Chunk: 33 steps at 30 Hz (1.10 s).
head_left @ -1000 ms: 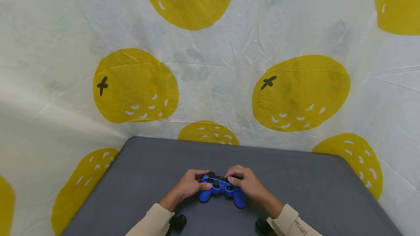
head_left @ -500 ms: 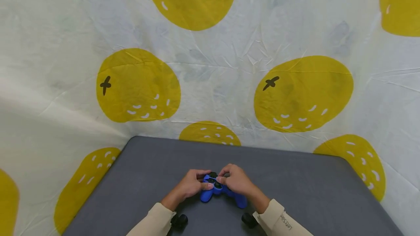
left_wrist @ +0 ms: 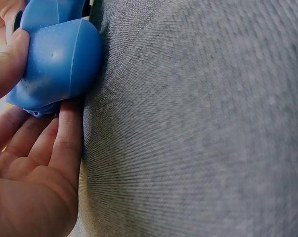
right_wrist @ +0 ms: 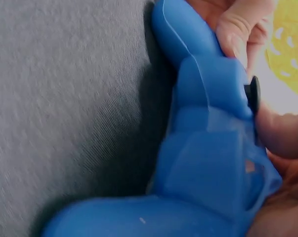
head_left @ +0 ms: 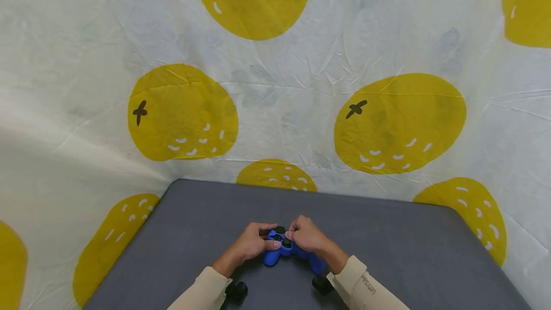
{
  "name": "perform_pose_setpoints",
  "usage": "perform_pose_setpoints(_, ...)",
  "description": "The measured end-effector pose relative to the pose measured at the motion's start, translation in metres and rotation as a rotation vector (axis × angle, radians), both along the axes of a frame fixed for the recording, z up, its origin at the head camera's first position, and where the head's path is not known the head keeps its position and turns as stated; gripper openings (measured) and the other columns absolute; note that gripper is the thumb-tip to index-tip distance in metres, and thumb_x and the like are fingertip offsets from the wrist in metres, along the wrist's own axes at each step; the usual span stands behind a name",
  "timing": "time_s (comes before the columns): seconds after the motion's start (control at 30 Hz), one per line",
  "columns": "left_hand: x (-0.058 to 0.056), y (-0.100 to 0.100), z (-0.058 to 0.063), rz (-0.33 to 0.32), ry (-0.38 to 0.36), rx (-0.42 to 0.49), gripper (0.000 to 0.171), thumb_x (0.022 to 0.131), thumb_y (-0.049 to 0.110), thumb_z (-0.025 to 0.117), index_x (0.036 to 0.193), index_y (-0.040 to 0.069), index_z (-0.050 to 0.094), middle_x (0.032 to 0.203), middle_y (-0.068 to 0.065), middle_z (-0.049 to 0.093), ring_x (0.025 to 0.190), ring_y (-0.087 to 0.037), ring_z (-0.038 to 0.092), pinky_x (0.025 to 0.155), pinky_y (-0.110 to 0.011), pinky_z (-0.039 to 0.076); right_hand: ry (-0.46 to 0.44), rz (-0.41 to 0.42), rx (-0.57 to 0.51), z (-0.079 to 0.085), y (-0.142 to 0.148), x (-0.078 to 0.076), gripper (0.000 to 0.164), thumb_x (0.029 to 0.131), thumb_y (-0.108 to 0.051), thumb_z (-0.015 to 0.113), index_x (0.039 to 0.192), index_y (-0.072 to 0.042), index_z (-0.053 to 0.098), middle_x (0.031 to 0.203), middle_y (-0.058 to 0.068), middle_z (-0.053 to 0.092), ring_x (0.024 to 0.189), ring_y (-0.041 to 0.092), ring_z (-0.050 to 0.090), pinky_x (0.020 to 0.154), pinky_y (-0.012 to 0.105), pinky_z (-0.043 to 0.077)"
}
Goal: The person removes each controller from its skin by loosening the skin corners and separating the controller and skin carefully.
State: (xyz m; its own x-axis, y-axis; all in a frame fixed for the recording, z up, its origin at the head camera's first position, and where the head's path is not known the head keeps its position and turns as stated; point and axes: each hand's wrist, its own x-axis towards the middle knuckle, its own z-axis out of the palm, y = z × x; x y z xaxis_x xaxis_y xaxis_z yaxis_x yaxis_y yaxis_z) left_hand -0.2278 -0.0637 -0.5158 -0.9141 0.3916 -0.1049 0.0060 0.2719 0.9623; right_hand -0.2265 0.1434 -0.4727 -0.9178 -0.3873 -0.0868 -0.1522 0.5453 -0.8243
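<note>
Controller: lies on the grey table, between both hands, with two grips pointing back towards the wearer.
Blue cover: looks soft and rubbery; wraps the left grip and appears to wrap the right grip too.
Left hand: holds the left end of the controller, with thumb on top and fingers reaching round to the far edge.
Right hand: pinches at the upper middle with curled fingers, apparently on an edge of the blue cover; exact contact hidden in the head view.
Loose loop: stands away from the body in the right wrist view, with a gap inside, just beside the right fingers.
Black stick: pokes up through the blue face, near the right thumb.
Black top part: shows bare at the far edge, between the hands.
Done, by judgement: grips clad in blue, left end looking fairly snug.
Undone, by judgement: right-hand stretch of the blue cover, loose and not seated; far edge largely uncovered where visible.
Stage: seems part-way; cannot tell from these views whether going on or coming off.
Right face of the controller: mostly hidden under the right hand.
</note>
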Motion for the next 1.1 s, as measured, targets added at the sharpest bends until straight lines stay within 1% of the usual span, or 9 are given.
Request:
perform_pose_setpoints(0.1,0.000,0.001,0.000,0.009,-0.005,-0.006,0.058,0.090,0.010,0.082,0.143,-0.002,0.061,0.143,-0.028,0.062,0.128,-0.038,0.066,0.101,-0.044,0.058,0.028,-0.039,-0.015,-0.003,-0.003,0.000,0.039,0.094,0.000,0.063,0.056,-0.006,0.053,0.052,-0.007,0.037,0.050,0.011,0.033,0.052,0.025,0.026)
perform_pose_setpoints(0.17,-0.001,0.002,0.001,0.015,-0.006,-0.004,0.059,0.090,0.010,0.082,0.144,-0.002,0.060,0.144,-0.028,0.061,0.129,-0.039,0.065,0.101,-0.044,0.058,0.037,-0.088,-0.022,-0.004,-0.004,0.001,0.036,0.092,0.000,0.064,0.058,-0.006,0.056,0.055,-0.007,0.041,0.053,0.012,0.037,0.054,0.026,0.029)
perform_pose_setpoints(0.33,0.000,0.004,0.001,0.025,0.013,-0.006,0.058,0.089,0.008,0.082,0.143,-0.002,0.061,0.144,-0.028,0.062,0.128,-0.040,0.066,0.101,-0.045,0.058,0.005,-0.198,-0.078,-0.001,-0.004,0.007,0.018,0.093,0.000,0.065,0.076,0.004,0.069,0.074,0.002,0.055,0.067,0.017,0.048,0.063,0.029,0.038)
perform_pose_setpoints(0.43,0.001,0.006,0.000,0.029,0.030,-0.003,0.058,0.089,0.006,0.082,0.142,-0.004,0.061,0.141,-0.030,0.063,0.125,-0.040,0.068,0.099,-0.045,0.059,-0.029,-0.214,-0.105,-0.001,-0.003,0.008,0.014,0.094,0.001,0.064,0.083,0.007,0.069,0.084,0.008,0.059,0.075,0.020,0.052,0.068,0.030,0.042)
perform_pose_setpoints(0.5,0.002,0.007,-0.001,0.033,0.035,0.004,0.059,0.088,0.005,0.082,0.142,-0.005,0.060,0.139,-0.030,0.064,0.123,-0.039,0.069,0.097,-0.044,0.060,-0.023,-0.214,-0.104,-0.003,-0.003,0.009,0.013,0.095,0.000,0.064,0.084,0.006,0.069,0.091,0.010,0.062,0.081,0.020,0.055,0.074,0.032,0.045)
perform_pose_setpoints(0.63,0.004,0.007,-0.001,0.041,0.060,0.007,0.059,0.087,0.005,0.082,0.141,-0.006,0.060,0.136,-0.030,0.066,0.120,-0.038,0.070,0.095,-0.043,0.061,0.019,-0.181,-0.132,-0.007,-0.002,0.008,0.018,0.095,-0.002,0.066,0.079,0.006,0.070,0.097,0.010,0.063,0.091,0.020,0.056,0.083,0.035,0.045)
perform_pose_setpoints(0.83,0.006,0.007,0.000,0.065,0.078,-0.018,0.059,0.085,0.006,0.084,0.139,-0.007,0.063,0.132,-0.028,0.069,0.116,-0.034,0.072,0.093,-0.042,0.061,0.091,-0.056,-0.176,-0.013,-0.001,0.010,0.025,0.096,-0.002,0.067,0.073,0.006,0.067,0.102,0.009,0.059,0.100,0.020,0.048,0.089,0.038,0.038)
perform_pose_setpoints(0.97,0.007,0.008,0.000,0.066,0.079,-0.023,0.059,0.084,0.005,0.084,0.138,-0.007,0.063,0.130,-0.027,0.070,0.115,-0.032,0.072,0.093,-0.041,0.061,0.142,0.040,-0.176,-0.016,-0.001,0.012,0.024,0.098,-0.002,0.066,0.074,0.001,0.067,0.103,0.008,0.056,0.103,0.020,0.045,0.090,0.037,0.035)
perform_pose_setpoints(1.1,0.006,0.007,0.002,0.065,0.095,-0.037,0.059,0.084,0.005,0.083,0.138,-0.007,0.063,0.130,-0.027,0.070,0.117,-0.034,0.071,0.093,-0.043,0.061,0.232,0.095,-0.174,-0.019,0.000,0.014,0.021,0.097,-0.005,0.069,0.075,-0.007,0.070,0.103,0.005,0.056,0.105,0.018,0.044,0.092,0.033,0.035)
